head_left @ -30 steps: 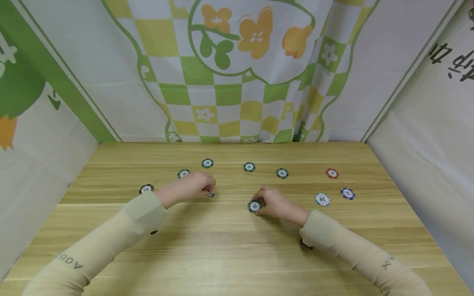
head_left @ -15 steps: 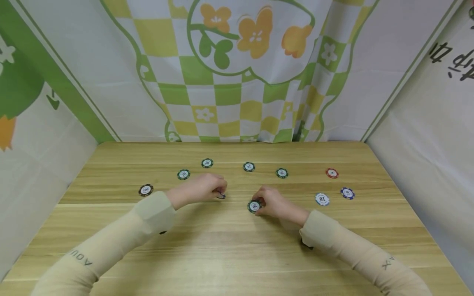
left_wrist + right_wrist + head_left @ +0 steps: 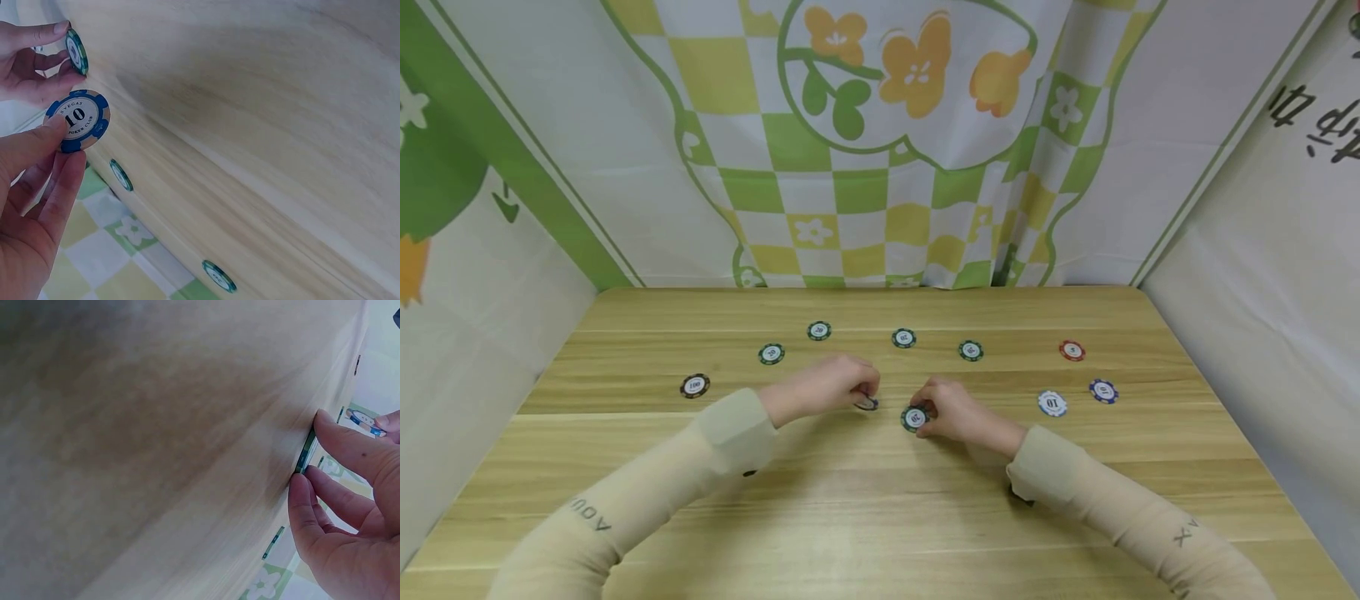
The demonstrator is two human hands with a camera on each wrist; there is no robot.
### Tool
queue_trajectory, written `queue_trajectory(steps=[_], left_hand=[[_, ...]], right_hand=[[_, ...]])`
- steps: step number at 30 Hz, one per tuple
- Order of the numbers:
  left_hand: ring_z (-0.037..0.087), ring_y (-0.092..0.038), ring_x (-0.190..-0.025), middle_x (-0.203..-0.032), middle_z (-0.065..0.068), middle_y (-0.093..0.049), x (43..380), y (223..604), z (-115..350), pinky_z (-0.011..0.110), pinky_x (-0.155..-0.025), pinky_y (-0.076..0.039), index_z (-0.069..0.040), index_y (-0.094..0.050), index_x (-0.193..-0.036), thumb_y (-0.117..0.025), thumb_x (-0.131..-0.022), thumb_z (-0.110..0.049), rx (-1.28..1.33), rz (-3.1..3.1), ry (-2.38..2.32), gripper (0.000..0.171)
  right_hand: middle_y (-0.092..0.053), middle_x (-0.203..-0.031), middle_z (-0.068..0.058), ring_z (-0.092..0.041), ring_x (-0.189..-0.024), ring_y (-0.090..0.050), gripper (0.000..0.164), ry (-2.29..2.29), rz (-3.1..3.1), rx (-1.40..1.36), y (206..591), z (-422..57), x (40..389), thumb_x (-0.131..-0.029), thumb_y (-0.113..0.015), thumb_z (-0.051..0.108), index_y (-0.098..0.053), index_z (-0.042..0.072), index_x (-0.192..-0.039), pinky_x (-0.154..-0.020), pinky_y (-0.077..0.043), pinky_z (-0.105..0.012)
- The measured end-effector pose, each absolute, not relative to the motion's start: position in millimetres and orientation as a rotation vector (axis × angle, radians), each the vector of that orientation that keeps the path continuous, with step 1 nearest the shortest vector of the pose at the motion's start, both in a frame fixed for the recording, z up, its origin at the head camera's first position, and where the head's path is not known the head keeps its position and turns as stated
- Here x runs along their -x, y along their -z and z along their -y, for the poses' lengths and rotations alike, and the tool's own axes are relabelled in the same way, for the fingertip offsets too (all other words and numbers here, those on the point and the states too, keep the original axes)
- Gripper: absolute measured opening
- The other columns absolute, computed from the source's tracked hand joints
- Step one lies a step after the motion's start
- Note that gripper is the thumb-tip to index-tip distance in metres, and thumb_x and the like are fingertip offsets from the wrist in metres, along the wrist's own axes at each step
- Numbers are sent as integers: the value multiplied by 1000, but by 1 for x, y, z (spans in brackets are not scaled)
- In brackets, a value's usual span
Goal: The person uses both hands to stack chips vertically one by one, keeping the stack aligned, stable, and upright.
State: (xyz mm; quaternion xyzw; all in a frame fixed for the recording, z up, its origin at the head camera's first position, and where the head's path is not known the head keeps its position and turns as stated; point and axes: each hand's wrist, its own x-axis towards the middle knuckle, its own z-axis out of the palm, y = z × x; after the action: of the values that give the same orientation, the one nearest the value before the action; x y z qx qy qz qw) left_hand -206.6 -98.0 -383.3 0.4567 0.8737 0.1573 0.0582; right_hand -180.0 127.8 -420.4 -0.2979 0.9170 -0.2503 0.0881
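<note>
My left hand (image 3: 835, 385) pinches a blue poker chip (image 3: 86, 117) marked 10 between thumb and fingers. In the left wrist view the chip faces the camera and is held up off the table. Just to its right, in the head view, my right hand (image 3: 958, 414) holds a green poker chip (image 3: 914, 419) marked 20 by its edges. That green chip lies flat against the wooden table (image 3: 865, 517) in the right wrist view, thumb at one side and fingertips at the other. A short gap separates the two hands.
Several green chips, one of them this chip (image 3: 904, 338), lie in a loose arc behind the hands. A black chip (image 3: 695, 386) marked 100 lies at left. At right are a red chip (image 3: 1072, 351), a light-blue chip (image 3: 1052, 404) and a blue chip (image 3: 1103, 392).
My left hand has moved rightward with the blue poker chip, closer to the right hand. The right hand and its green poker chip have stayed in place.
</note>
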Motion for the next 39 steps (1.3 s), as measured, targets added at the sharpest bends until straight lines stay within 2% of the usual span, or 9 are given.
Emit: queue_trajectory(steps=[7,17,27,35,39], left_hand=[[7,-51,-68,-77,-5,-57,209,388,88,21,-62,-44,-12,-62,-80,-70,-79,-4,-1314,-2636,-543,11],[8,-55,-68,-74,-1,-61,211,390,76,18,-62,-46,-6,-64,-81,-72,-76,-3,-1054,-2559,-829,10],[9,-57,-68,-75,3,-63,213,398,70,19,-61,-49,-1,-66,-84,-71,-76,-1,-730,-2450,-1090,10],[12,-58,-63,-77,12,-63,210,402,62,28,-63,-54,9,-62,-91,-65,-78,9,-382,-2288,-1289,13],[14,-58,-63,-81,15,-61,208,403,58,27,-65,-54,13,-60,-94,-62,-78,12,-233,-2206,-1359,16]], right_hand=[[-56,-87,-5,-13,-76,-53,37,738,-2729,881,421,-128,181,-68,-81,11,-66,-1,-100,-65,-45,-20],[-55,-88,-6,-13,-76,-52,37,731,-2726,873,421,-127,182,-68,-81,12,-66,-2,-100,-65,-45,-21],[-56,-89,-7,-14,-77,-53,39,759,-2710,844,422,-127,182,-68,-80,10,-65,-3,-101,-66,-46,-21],[-56,-88,-8,-15,-76,-53,40,781,-2710,830,423,-126,183,-67,-80,8,-64,-6,-100,-65,-46,-19],[-56,-87,-8,-15,-75,-53,40,786,-2713,841,422,-126,182,-66,-81,8,-64,-6,-100,-65,-45,-19]])
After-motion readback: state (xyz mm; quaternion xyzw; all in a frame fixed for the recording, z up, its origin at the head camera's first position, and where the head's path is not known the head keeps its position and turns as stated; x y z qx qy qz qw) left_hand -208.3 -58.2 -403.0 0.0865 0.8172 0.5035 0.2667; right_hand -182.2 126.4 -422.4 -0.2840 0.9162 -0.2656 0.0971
